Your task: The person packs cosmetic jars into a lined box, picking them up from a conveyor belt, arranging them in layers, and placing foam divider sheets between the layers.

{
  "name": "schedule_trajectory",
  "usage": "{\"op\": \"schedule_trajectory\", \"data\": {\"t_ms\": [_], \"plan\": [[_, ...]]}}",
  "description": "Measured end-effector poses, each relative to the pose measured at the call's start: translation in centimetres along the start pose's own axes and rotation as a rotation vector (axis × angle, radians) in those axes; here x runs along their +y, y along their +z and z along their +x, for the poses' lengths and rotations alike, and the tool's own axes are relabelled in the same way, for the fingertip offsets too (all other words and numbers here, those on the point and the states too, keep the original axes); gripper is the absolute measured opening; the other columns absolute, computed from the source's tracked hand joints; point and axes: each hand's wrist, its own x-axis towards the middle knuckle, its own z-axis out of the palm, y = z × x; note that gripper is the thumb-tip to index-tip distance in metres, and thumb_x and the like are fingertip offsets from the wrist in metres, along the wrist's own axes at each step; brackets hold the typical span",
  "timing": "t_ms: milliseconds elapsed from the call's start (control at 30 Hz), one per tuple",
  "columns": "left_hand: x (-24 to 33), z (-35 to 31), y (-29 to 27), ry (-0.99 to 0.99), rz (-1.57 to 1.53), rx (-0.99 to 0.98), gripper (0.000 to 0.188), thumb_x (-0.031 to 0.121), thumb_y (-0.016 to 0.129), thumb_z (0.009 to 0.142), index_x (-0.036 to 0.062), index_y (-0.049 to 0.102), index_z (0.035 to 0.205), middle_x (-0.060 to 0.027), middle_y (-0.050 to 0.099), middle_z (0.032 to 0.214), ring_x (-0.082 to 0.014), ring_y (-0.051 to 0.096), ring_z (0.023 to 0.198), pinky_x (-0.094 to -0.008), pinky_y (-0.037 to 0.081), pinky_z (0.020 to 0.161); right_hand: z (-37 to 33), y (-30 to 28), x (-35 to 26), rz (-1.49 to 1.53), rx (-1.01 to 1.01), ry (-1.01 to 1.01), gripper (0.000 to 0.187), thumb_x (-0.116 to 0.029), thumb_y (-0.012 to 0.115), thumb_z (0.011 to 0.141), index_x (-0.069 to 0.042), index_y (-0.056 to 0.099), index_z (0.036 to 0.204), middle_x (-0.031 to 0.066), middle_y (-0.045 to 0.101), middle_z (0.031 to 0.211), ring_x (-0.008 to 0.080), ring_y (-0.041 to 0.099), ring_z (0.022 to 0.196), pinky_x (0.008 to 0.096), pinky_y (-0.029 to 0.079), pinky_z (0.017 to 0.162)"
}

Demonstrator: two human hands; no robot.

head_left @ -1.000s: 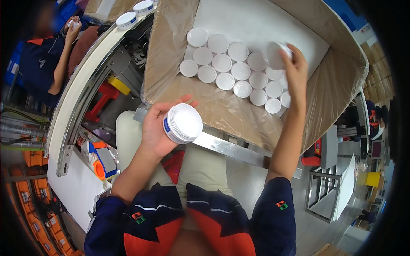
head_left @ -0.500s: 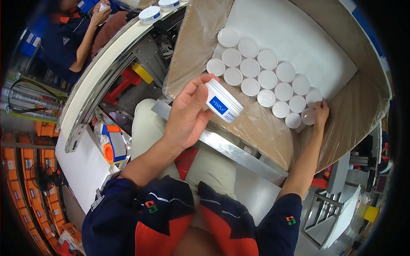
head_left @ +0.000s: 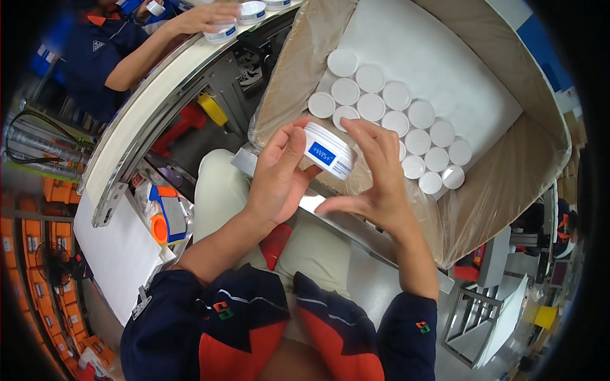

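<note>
Both my hands close on a round white jar with a blue label (head_left: pixel 328 152), tilted on its side: my left hand (head_left: pixel 279 178) clasps it from below with thumb and fingers, my right hand (head_left: pixel 375 174) steadies its far edge with spread fingertips. The jar sits just above the near rim of a plastic-lined cardboard box (head_left: pixel 508 190), where rows of white-lidded jars (head_left: pixel 397 117) stand packed together. At upper left, a co-worker's hand (head_left: pixel 210 16) rests on another jar (head_left: pixel 222 32) on a curved conveyor (head_left: pixel 146 108).
</note>
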Motion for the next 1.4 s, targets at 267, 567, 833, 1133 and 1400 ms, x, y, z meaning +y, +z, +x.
{"op": "schedule_trajectory", "data": {"t_ms": [267, 567, 833, 1133, 1400], "plan": [[-3.4, 4.1, -4.9, 0.52, 1.154, -0.028, 0.047, 0.031, 0.056, 0.097, 0.0037, 0.045, 0.134, -0.0126, 0.054, 0.127, -0.0274, 0.048, 0.123, -0.0428, 0.042, 0.101, -0.3, -2.2, 5.1, -0.255, 0.294, 0.201, 0.046, -0.011, 0.075, 0.079, -0.003, 0.06, 0.122, 0.0149, 0.062, 0.107, 0.0282, 0.057, 0.088, 0.0357, 0.048, 0.071], [-4.5, 4.4, -5.1, 0.315, 1.633, -0.316, 0.053, 0.021, 0.071, 0.081, 0.0052, 0.052, 0.128, -0.0181, 0.054, 0.124, -0.0375, 0.05, 0.117, -0.0427, 0.04, 0.1, -9.3, -20.1, 24.1, -0.764, 0.409, 0.75, 0.035, -0.018, 0.068, 0.085, 0.002, 0.063, 0.113, 0.025, 0.066, 0.106, 0.0398, 0.062, 0.104, 0.045, 0.048, 0.088], [-4.2, 4.2, -5.6, 0.326, 1.685, -0.299, 0.041, 0.021, 0.071, 0.082, 0.0041, 0.058, 0.117, -0.0164, 0.058, 0.117, -0.0364, 0.052, 0.112, -0.0429, 0.042, 0.097, -8.9, -16.4, 25.5, -1.211, 0.229, 0.827, 0.04, -0.015, 0.065, 0.085, -0.002, 0.059, 0.122, 0.0202, 0.055, 0.123, 0.0381, 0.052, 0.116, 0.0455, 0.048, 0.094], [-4.6, 4.4, -5.4, 0.333, 1.654, -0.341, 0.039, 0.019, 0.069, 0.082, 0.002, 0.059, 0.115, -0.0163, 0.059, 0.116, -0.0353, 0.052, 0.112, -0.0429, 0.039, 0.099, -11.2, -14.7, 24.9, -1.257, 0.352, 0.654, 0.049, -0.017, 0.067, 0.083, 0.011, 0.054, 0.121, 0.0278, 0.052, 0.127, 0.0404, 0.05, 0.119, 0.0468, 0.048, 0.092], [-3.8, 4.2, -6.7, 0.441, 1.266, -0.157, 0.034, 0.006, 0.069, 0.082, 0.0023, 0.06, 0.114, -0.0123, 0.064, 0.108, -0.0235, 0.063, 0.091, -0.0327, 0.049, 0.082, -4.2, 4.7, 6.6, -0.246, -0.106, 0.19, 0.027, -0.01, 0.065, 0.081, 0.0, 0.063, 0.107, 0.0166, 0.065, 0.102, 0.0341, 0.06, 0.09, 0.043, 0.05, 0.08]]}}
